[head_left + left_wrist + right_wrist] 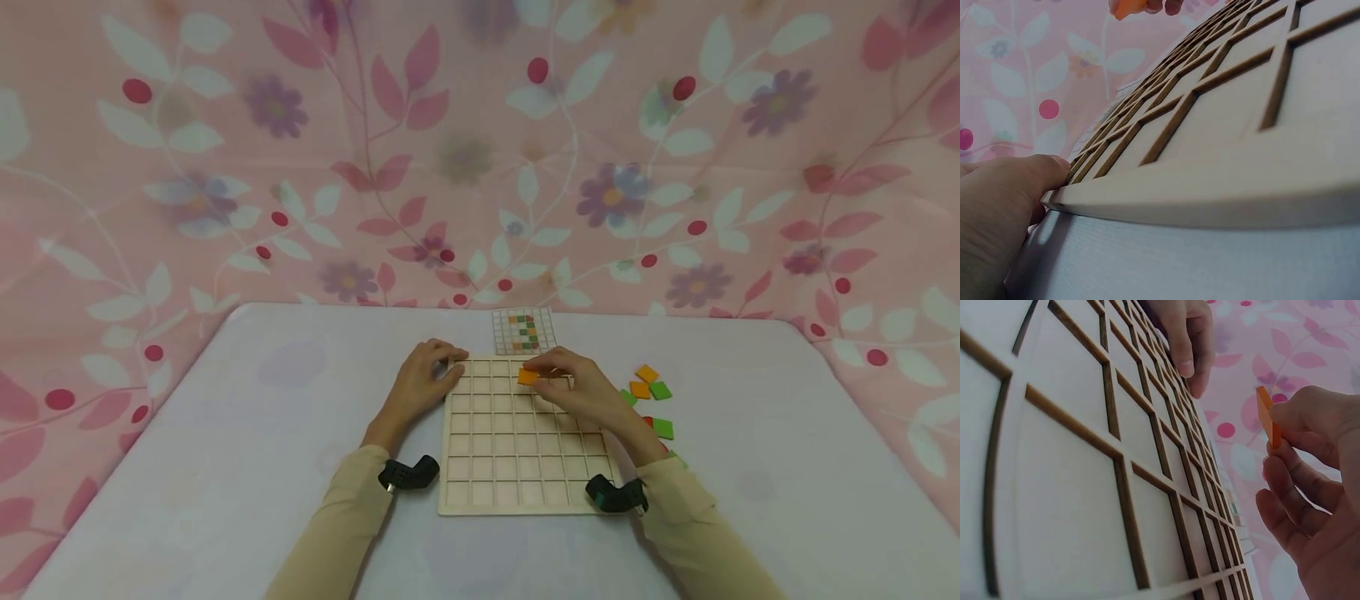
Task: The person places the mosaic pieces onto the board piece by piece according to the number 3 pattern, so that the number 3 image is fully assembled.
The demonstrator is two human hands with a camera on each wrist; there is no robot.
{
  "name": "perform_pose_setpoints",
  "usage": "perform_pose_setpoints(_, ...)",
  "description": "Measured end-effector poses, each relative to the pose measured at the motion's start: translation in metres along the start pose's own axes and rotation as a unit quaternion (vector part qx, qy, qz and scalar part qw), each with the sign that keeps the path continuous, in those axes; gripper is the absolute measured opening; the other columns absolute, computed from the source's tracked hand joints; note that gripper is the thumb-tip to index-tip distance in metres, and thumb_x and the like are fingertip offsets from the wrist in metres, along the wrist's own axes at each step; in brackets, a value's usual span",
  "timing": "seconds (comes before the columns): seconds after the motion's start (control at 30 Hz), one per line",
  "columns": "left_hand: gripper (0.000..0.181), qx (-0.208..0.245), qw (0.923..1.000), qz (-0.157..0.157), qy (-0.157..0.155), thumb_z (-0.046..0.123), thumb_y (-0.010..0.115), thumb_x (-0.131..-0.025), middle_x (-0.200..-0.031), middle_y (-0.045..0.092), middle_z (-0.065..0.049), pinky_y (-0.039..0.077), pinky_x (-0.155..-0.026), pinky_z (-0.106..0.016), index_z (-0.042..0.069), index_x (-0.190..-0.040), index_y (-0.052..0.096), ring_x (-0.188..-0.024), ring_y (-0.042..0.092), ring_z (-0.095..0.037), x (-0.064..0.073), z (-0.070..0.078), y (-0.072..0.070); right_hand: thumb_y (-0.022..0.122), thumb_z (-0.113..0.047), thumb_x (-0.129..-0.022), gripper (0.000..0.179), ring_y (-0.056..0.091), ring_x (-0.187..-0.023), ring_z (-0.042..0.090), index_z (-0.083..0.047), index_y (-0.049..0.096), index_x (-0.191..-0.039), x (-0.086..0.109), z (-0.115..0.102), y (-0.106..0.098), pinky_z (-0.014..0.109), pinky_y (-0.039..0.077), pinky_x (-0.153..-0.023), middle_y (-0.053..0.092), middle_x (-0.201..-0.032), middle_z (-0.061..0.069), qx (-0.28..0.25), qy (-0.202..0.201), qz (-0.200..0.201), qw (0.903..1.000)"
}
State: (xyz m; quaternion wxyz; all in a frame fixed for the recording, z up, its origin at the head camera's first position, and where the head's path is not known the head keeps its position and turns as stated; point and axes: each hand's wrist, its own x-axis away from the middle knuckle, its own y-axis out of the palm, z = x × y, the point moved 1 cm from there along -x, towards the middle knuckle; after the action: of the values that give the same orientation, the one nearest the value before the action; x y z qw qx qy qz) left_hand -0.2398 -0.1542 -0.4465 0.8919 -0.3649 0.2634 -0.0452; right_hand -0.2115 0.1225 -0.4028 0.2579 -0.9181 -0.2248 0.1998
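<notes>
A square wooden grid board (517,446) with raised dividers lies on the table. My left hand (420,379) holds the board at its far left corner; in the left wrist view the thumb (1038,172) rests on the rim there. Thumb and fingertips of my right hand (585,392) pinch an orange square tile (527,377) above the far rows of cells. The right wrist view shows this tile (1268,419) edge-on and raised off the grid. All the board's visible cells are bare, and my right hand and forearm hide some on the right.
Just beyond the board lies a printed card (504,342) with a coloured grid pattern. Loose tiles are scattered right of the board: orange (647,373), green (663,429) and red (648,422), some partly hidden by my right arm. A flowered cloth (465,167) hangs behind the table.
</notes>
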Motion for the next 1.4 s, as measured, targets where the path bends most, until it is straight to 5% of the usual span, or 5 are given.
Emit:
perform_pose_setpoints(0.2,0.018,-0.001,1.0,-0.003,-0.006,0.019,0.067,-0.087,-0.101,0.066,-0.005,0.043,-0.082,-0.039,0.014,-0.103,0.073,-0.09,0.054,-0.021,0.0,-0.001,-0.001,0.065,-0.018,-0.089,0.029,0.058,-0.111,0.022,-0.013,0.064,-0.118,-0.007,-0.002,0.009,0.041,0.047,-0.095,0.061,-0.117,0.004,-0.021,0.045,-0.02,0.9986)
perform_pose_setpoints(0.43,0.018,0.003,1.0,-0.001,-0.006,0.019,0.067,-0.087,-0.1,0.065,-0.004,0.043,-0.082,-0.039,0.014,-0.104,0.072,-0.09,0.053,-0.02,-0.001,0.001,0.0,0.065,-0.015,-0.089,0.027,0.058,-0.111,0.02,-0.01,0.066,-0.115,-0.017,0.0,0.015,0.037,0.046,-0.097,0.063,-0.116,0.004,0.017,0.032,-0.028,0.9989)
perform_pose_setpoints(0.7,0.018,0.003,0.9998,-0.004,-0.022,0.018,0.067,-0.087,-0.1,0.065,-0.004,0.042,-0.082,-0.037,0.014,-0.104,0.072,-0.09,0.053,-0.02,-0.001,0.002,0.001,0.065,-0.015,-0.089,0.024,0.056,-0.116,0.022,-0.011,0.067,-0.112,-0.023,0.002,0.021,0.043,0.024,-0.114,0.065,-0.113,0.002,0.048,0.02,-0.034,0.998)
perform_pose_setpoints(1.03,0.018,-0.001,0.9998,-0.002,-0.02,0.019,0.067,-0.087,-0.101,0.065,-0.003,0.042,-0.083,-0.038,0.015,-0.103,0.073,-0.091,0.054,-0.019,-0.001,-0.001,0.002,0.064,-0.016,-0.09,0.02,0.057,-0.102,0.014,-0.015,0.067,-0.109,-0.027,0.008,0.027,0.035,0.047,-0.093,0.062,-0.113,-0.001,0.072,0.014,-0.039,0.9965)
perform_pose_setpoints(1.4,0.017,0.003,0.9999,0.0,-0.016,0.019,0.067,-0.087,-0.1,0.065,-0.004,0.042,-0.084,-0.039,0.014,-0.103,0.072,-0.091,0.054,-0.02,-0.001,0.002,0.001,0.064,-0.016,-0.09,0.017,0.057,-0.109,0.016,-0.016,0.068,-0.107,-0.026,0.006,0.033,0.035,0.047,-0.091,0.06,-0.115,-0.001,0.109,0.009,-0.028,0.9937)
